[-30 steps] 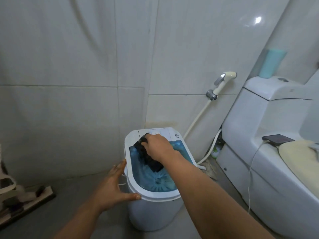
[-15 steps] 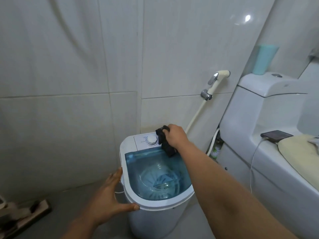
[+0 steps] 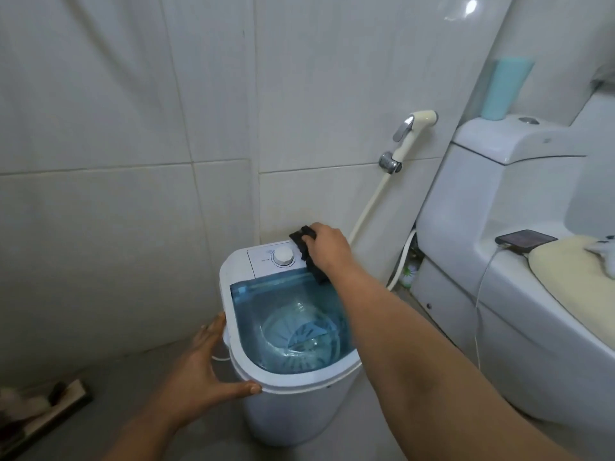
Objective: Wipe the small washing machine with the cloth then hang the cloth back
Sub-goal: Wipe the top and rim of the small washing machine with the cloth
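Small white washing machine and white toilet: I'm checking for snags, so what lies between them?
In the head view, between the small white washing machine and white toilet run the cream bidet sprayer hose and a white hose.

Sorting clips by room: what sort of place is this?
A home bathroom, most likely: a toilet, a bidet sprayer on tiled walls, and a small washing machine on the floor.

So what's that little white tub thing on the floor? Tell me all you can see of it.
It is a small washing machine: a white, plastic-looking tub standing upright on the grey floor near the tiled wall, beside the toilet. Its clear blue lid shows a ribbed drum base below. At the back sits a white panel with a round dial. The left hand steadies its front rim; the right hand presses a dark cloth on the back corner.
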